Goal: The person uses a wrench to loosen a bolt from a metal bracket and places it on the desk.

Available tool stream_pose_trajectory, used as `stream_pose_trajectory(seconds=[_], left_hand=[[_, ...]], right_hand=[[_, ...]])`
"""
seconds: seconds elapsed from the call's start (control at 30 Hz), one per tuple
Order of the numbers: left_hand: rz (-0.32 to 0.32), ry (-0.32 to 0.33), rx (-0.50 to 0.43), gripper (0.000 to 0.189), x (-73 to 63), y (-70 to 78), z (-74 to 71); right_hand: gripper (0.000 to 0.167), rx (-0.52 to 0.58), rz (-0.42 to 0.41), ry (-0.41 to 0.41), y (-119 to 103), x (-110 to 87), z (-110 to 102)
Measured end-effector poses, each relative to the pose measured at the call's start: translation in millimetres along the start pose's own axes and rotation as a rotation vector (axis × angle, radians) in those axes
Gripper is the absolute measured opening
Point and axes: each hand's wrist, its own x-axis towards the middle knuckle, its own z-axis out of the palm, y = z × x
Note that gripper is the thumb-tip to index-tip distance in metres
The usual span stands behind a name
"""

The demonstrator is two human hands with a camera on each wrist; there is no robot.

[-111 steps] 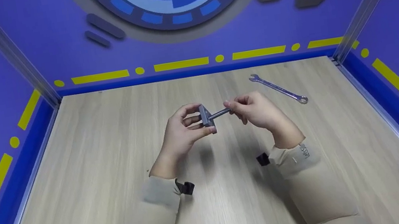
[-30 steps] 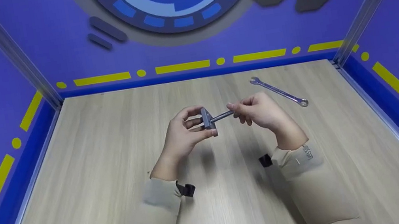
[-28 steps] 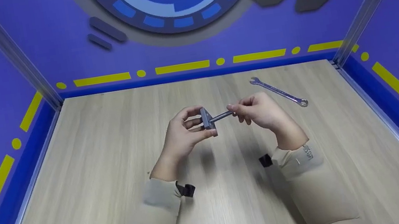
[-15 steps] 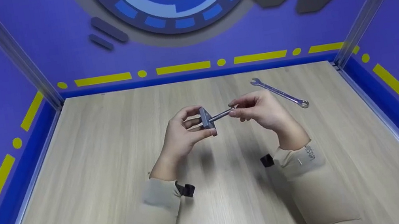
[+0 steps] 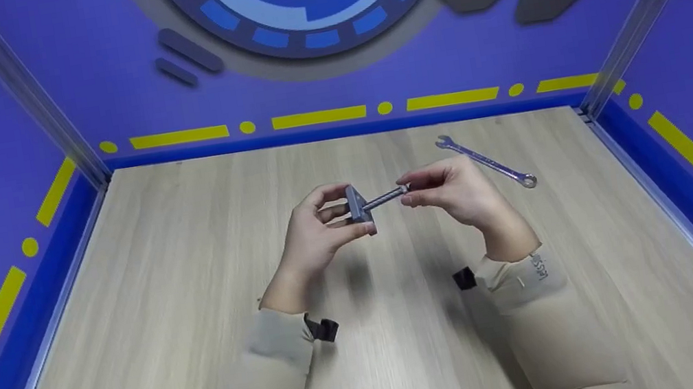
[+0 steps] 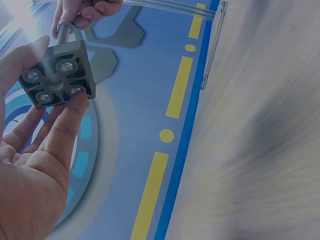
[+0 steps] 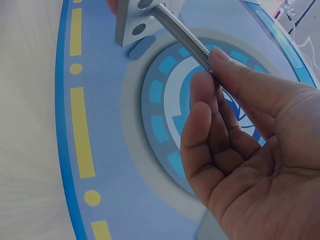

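Observation:
My left hand [image 5: 317, 227] grips a square grey metal plate [image 6: 59, 75] by its edges, fingers at the far side and thumb at the near side. The plate has several round holes, and its hollowed, ribbed face shows in the left wrist view. From its flat face a threaded metal bolt [image 7: 181, 35] sticks out to the right. My right hand [image 5: 458, 194] pinches the bolt's outer end between thumb and forefinger, the other fingers loosely bent below. Both hands hold the parts above the wooden table [image 5: 196, 302].
A combination wrench [image 5: 485, 158] lies slantwise on the table behind my right hand. Blue panels [image 5: 330, 89] with yellow marks wall in the back and sides, with metal posts [image 5: 637, 9] at the corners. A black strap mount [image 5: 324, 329] sits at the left wrist.
My right fingers have shifted on the bolt's end: the forefinger has come up and the thumb dropped, so the end now shows between them. The left hand keeps its grip on the plate.

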Motion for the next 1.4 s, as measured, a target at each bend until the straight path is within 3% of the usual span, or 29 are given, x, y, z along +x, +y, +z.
stream_pose_trajectory(seconds=[0.33, 0.5, 0.67, 0.77, 1.0, 1.4], left_hand=[[-0.008, -0.009, -0.015, 0.080, 0.3, 0.9, -0.3], [-0.002, -0.008, -0.019, 0.078, -0.1, 1.3, 0.5], [0.013, -0.016, -0.009, 0.078, -0.5, 1.0, 2.8], [0.018, -0.021, 0.002, 0.077, -0.7, 0.3, 3.7], [0.018, -0.024, -0.001, 0.078, 0.2, -2.4, 2.4], [0.006, -0.023, -0.041, 0.076, 0.4, -2.0, 1.5]], right_hand=[[0.035, 0.020, -0.002, -0.009, -0.7, -1.9, -1.9], [0.031, -0.057, 0.048, 0.009, 0.9, -0.7, -2.7], [0.055, -0.107, 0.132, -0.023, 1.9, 1.1, 2.0], [0.054, -0.083, 0.143, -0.045, 1.2, 1.5, 4.1], [0.022, -0.078, 0.024, -0.056, -1.0, -0.7, 0.8], [0.026, -0.056, -0.129, -0.014, -2.1, -2.9, -0.9]])
